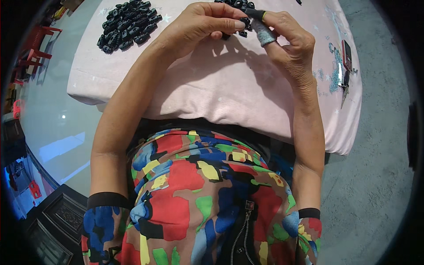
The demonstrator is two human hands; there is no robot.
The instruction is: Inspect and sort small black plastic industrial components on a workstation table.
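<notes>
Over the far part of the table, my left hand (205, 24) pinches a small black plastic part (245, 22) between thumb and fingers. My right hand (291, 42) meets it there, its thumb wrapped in a grey covering (266, 36) and a finger in a black cover with a yellow edge. Its fingertips are closed at the black part, but exactly what they grip is too small to make out. Beyond the hands lie more small black parts (236, 3), partly hidden by my fingers. A large heap of black plastic parts (128, 25) rests to the left of my left hand.
A pale pink cloth (212, 95) with star prints covers the table. Near its right edge lie a red and dark rectangular object (347, 55) and a thin, pointed metal tool (344, 95). Red chairs (35, 48) stand at the left, and dark carved furniture (57, 225) at the lower left.
</notes>
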